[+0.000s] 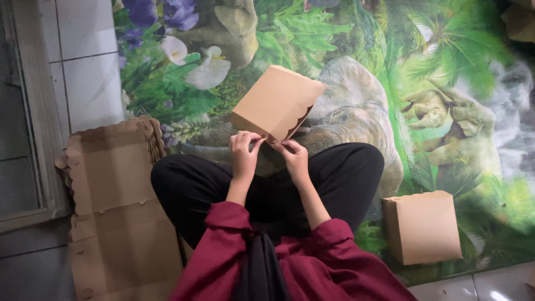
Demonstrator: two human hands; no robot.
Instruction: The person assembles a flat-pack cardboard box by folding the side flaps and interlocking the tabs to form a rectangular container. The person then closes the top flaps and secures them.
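I sit cross-legged in black trousers and dark red sleeves on a printed jungle mat (pixel 390 67). Both hands hold a brown cardboard box (pixel 277 103) with a scalloped flap edge, lifted above my knees and tilted away from me. My left hand (pixel 244 151) pinches its near lower corner from the left. My right hand (pixel 293 156) grips the same corner from the right, fingers on the flap edge. The two hands almost touch.
A stack of flat, unfolded brown box blanks (pixel 114 206) with scalloped edges lies on the floor at my left. A folded brown box (pixel 422 227) stands on the mat at my right. White floor tiles (pixel 83 56) and a grey frame (pixel 28 111) lie far left.
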